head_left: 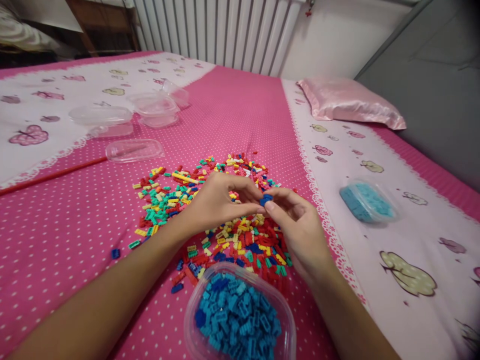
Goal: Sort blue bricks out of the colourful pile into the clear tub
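Note:
Between the fingertips of both hands is a small dark blue building brick (266, 199), held above a spread-out pile of bricks. My left hand (221, 200) pinches it from the left with thumb and fingers. From the right, my right hand (296, 220) grips the same brick, thumb in front. Under and around the hands lie loose red, yellow, green, cream and blue bricks (240, 237) on the pink dotted bedding. Nearest to me stands a clear plastic tub (190, 330) filled with lighter blue bricks (240, 315) and a few dark blue ones.
A second tub of light blue bricks (367, 202) sits on the right. Clear containers and lids (153, 105) lie at the far left, near a red stick (56, 175). Farther back are a pink pillow (348, 102) and a white radiator (225, 32).

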Motion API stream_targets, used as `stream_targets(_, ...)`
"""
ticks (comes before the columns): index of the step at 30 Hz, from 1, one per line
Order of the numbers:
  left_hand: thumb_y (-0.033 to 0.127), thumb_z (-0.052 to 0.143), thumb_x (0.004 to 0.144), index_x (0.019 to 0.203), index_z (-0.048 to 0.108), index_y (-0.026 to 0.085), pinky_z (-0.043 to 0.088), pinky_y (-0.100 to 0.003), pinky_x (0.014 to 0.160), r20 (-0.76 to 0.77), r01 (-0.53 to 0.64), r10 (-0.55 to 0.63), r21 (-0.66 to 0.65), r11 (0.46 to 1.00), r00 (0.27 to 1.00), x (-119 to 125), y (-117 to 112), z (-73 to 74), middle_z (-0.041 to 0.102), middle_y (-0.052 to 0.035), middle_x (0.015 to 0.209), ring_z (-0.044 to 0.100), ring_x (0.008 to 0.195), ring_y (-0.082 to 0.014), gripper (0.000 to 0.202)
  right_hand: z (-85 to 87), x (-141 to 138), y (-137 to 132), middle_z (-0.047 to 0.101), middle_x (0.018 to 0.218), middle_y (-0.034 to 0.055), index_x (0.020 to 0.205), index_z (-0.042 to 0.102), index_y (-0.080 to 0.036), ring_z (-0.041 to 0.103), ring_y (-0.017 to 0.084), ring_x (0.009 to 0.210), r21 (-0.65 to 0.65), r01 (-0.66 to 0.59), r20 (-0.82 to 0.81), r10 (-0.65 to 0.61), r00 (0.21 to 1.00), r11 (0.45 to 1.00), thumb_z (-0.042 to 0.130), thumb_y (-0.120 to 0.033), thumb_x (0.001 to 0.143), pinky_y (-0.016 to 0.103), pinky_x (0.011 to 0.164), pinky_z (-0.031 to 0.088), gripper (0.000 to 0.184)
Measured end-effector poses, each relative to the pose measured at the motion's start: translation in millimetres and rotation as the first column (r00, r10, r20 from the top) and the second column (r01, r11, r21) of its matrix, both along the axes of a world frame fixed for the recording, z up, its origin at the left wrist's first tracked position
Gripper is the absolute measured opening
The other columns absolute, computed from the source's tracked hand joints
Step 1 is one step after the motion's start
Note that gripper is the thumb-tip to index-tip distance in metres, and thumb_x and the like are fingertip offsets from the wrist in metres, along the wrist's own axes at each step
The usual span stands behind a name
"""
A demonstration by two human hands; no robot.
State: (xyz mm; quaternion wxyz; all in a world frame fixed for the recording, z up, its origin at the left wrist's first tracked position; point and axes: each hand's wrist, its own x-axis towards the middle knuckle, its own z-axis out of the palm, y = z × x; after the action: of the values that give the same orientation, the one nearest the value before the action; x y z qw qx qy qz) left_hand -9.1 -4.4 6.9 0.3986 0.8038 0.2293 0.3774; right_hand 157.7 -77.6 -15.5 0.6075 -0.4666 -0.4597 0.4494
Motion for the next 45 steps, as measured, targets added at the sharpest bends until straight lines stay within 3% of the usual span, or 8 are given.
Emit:
stream_targets(11, 0.027, 0.082, 0.077, 0.076, 0.074, 0.014, 0.054, -0.022, 0.064, 0.046, 0.022, -0.018, -0.083, 0.996, 0.999, 3, 1, -3.2, 0.075, -0.0038, 0.071, 0.069, 0.066, -0.0132, 0.016, -2.0, -5, -2, 0.073, 0.094, 0.0001, 0.094, 0.072, -0.027, 0.068, 0.018, 0.092, -0.043, -0.032, -0.13, 0.026, 0.991, 0.999, 0.08, -0.034, 0.078, 0.035, 0.09, 0.053, 0.019)
stream_targets(17, 0.037, 0.082, 0.077, 0.089, 0.074, 0.013, 0.055, -0.022, 0.066, 0.094, 0.081, -0.058, -0.268, 0.96, 0.994, -1, 9, -6.4, 0.078, -0.0063, 0.083, 0.072, 0.073, -0.0145, 0.028, 1.7, -1, 0, 0.072, 0.095, 0.0012, 0.103, 0.073, -0.028, 0.066, 0.018, 0.093, 0.065, -0.015, 0.016, 0.014, 1.0, 0.998, 0.079, -0.034, 0.08, 0.034, 0.087, 0.055, 0.025)
stream_targets(22, 0.036, 0.076, 0.084, 0.097, 0.076, 0.015, 0.055, -0.022, 0.067, 0.002, 0.109, -0.111, -0.211, 0.971, 0.994, -3, 11, -7.5, 0.077, -0.0053, 0.081, 0.071, 0.071, -0.014, 0.025, 2.5, -1, 0, 0.072, 0.092, 0.0012, 0.1, 0.073, -0.027, 0.068, 0.019, 0.089, 0.069, 0.051, 0.084, -0.057, 0.995, 0.996, 0.078, -0.035, 0.081, 0.033, 0.078, 0.057, 0.02)
stream_targets(25, 0.036, 0.073, 0.086, 0.095, 0.075, 0.015, 0.054, -0.022, 0.068, -0.015, 0.114, -0.119, -0.214, 0.97, 0.993, -3, 10, -6.6, 0.076, -0.005, 0.082, 0.069, 0.072, -0.0137, 0.023, 3.3, 1, 0, 0.074, 0.097, 0.0024, 0.098, 0.074, -0.026, 0.068, 0.019, 0.091, -0.001, 0.004, 0.001, -0.004, 1.0, 1.0, 0.078, -0.037, 0.08, 0.033, 0.081, 0.057, 0.021)
stream_targets(29, 0.031, 0.072, 0.087, 0.09, 0.074, 0.014, 0.052, -0.021, 0.069, 0.003, 0.173, -0.179, -0.259, 0.95, 0.984, -3, 9, -2.7, 0.075, -0.0036, 0.082, 0.067, 0.073, -0.0119, 0.017, 6.6, 5, 1, 0.072, 0.083, 0.0003, 0.088, 0.074, -0.024, 0.065, 0.014, 0.071, -0.138, -0.093, -0.164, 0.07, 0.984, 0.986, 0.083, -0.04, 0.074, 0.03, 0.073, 0.057, 0.024)
stream_targets(38, 0.024, 0.072, 0.085, 0.086, 0.073, 0.014, 0.048, -0.019, 0.062, 0.062, 0.206, -0.197, -0.35, 0.914, 0.978, -2, 5, 1.3, 0.072, -0.0014, 0.075, 0.062, 0.065, -0.0092, 0.011, 6.4, 2, 1, 0.066, 0.075, -0.0026, 0.081, 0.075, -0.023, 0.056, 0.01, 0.062, -0.211, -0.138, -0.338, 0.061, 0.939, 0.968, 0.088, -0.034, 0.067, 0.024, 0.065, 0.052, 0.023)
stream_targets(42, 0.026, 0.073, 0.084, 0.086, 0.072, 0.014, 0.048, -0.02, 0.066, 0.072, 0.211, -0.199, -0.376, 0.902, 0.977, -3, 6, 2.3, 0.072, -0.0011, 0.075, 0.063, 0.068, -0.0096, 0.012, 6.3, 4, 1, 0.064, 0.076, -0.0023, 0.085, 0.075, -0.023, 0.056, 0.01, 0.064, -0.22, -0.158, -0.34, 0.076, 0.937, 0.963, 0.088, -0.035, 0.068, 0.024, 0.065, 0.052, 0.025)
stream_targets(45, 0.027, 0.07, 0.088, 0.088, 0.071, 0.014, 0.048, -0.021, 0.071, 0.061, 0.212, -0.206, -0.417, 0.884, 0.977, -6, 9, 4.7, 0.071, -0.0013, 0.08, 0.063, 0.074, -0.0103, 0.013, 5.9, 5, 1, 0.064, 0.08, -0.0023, 0.1, 0.073, -0.024, 0.059, 0.011, 0.07, -0.161, -0.141, -0.227, 0.102, 0.969, 0.977, 0.082, -0.036, 0.075, 0.025, 0.069, 0.052, 0.029)
